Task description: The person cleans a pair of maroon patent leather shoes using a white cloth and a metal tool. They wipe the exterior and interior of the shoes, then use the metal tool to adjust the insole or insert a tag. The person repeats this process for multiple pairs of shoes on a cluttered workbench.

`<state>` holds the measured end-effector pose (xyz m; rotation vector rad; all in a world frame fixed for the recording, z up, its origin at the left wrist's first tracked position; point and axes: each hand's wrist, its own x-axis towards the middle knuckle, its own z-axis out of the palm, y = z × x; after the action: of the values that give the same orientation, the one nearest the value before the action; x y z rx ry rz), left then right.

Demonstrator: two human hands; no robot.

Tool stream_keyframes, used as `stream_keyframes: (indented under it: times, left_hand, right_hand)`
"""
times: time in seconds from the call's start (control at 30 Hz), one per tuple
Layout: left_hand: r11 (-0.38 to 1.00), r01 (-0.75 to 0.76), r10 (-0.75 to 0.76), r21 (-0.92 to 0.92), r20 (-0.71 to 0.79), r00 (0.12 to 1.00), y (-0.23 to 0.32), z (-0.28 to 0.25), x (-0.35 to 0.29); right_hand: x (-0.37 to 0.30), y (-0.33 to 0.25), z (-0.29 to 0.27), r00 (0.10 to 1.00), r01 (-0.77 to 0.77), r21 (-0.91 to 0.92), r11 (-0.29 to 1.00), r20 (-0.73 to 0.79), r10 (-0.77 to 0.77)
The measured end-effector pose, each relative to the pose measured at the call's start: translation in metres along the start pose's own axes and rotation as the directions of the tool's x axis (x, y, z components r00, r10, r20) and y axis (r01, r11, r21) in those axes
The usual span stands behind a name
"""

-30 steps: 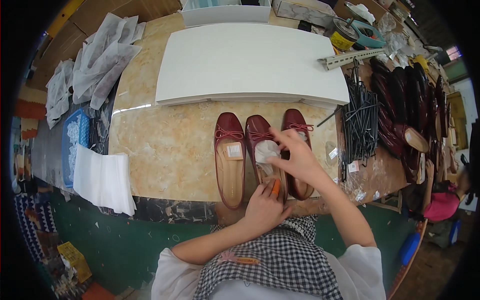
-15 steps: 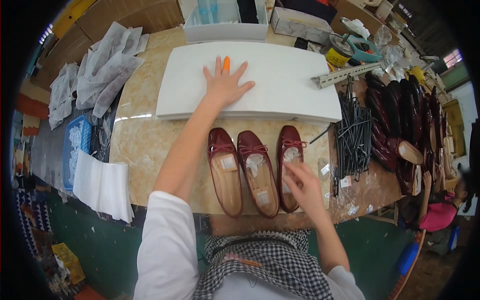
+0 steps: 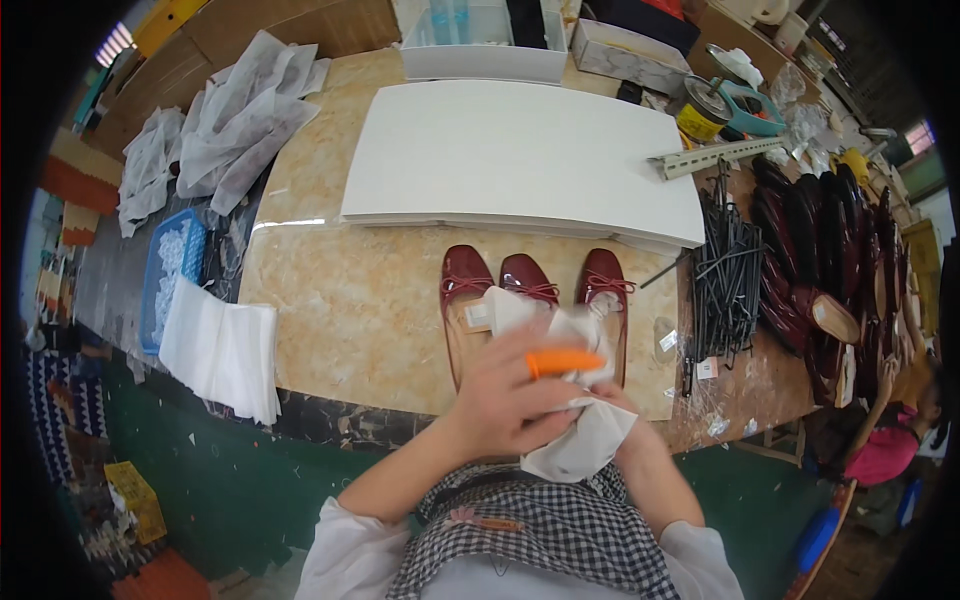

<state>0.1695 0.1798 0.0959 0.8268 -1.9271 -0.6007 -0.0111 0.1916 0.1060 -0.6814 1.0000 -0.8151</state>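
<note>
A crumpled sheet of white tissue paper is held between my two hands, over the near edge of the table. My left hand, with an orange finger cover on one finger, is closed on the paper and smeared by motion. On the other side my right hand grips the same sheet, its fingers partly behind it. Beyond them lie three dark red bow flats: the left shoe, the middle shoe and the right shoe. My hands and the paper hide much of the middle one.
A thick stack of white paper lies behind the shoes. At right are black metal hooks and a heap of dark red shoes. Folded white sheets and a blue basket sit left. Another person is far right.
My left hand has come off the paper stack, down to my right hand. Both now hold a tissue sheet in front of the shoes. The view has shifted slightly.
</note>
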Motion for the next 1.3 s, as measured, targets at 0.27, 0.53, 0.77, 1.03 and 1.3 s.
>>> stream_keyframes:
  times: [0.27,0.53,0.77,1.03,1.3]
  left_hand:
    - [0.590,0.498,-0.765,-0.635,-0.242,0.597,-0.008,0.005,-0.022]
    - [0.730,0.170,-0.449,0.661,0.278,0.849,-0.049,-0.009,-0.064]
    - [0.757,0.337,-0.578,0.559,0.335,0.744,-0.001,0.007,-0.091]
    - [0.688,0.420,-0.679,0.592,0.319,0.661,0.008,0.040,-0.092]
    - [0.732,0.358,-0.602,0.579,0.304,0.739,0.007,0.043,-0.099]
  right_hand:
    - [0.033,0.020,0.034,0.699,0.691,-0.698,0.185,0.581,-0.417]
    - [0.092,0.001,-0.009,0.963,0.233,0.089,0.968,-0.158,-0.218]
    - [0.088,0.055,0.036,0.857,0.471,-0.881,0.045,0.445,-0.258]
    - [0.071,0.063,0.021,0.664,0.625,-0.708,-0.328,0.703,-0.254]
    - [0.095,0.066,0.047,0.732,0.551,-0.801,-0.234,0.599,-0.325]
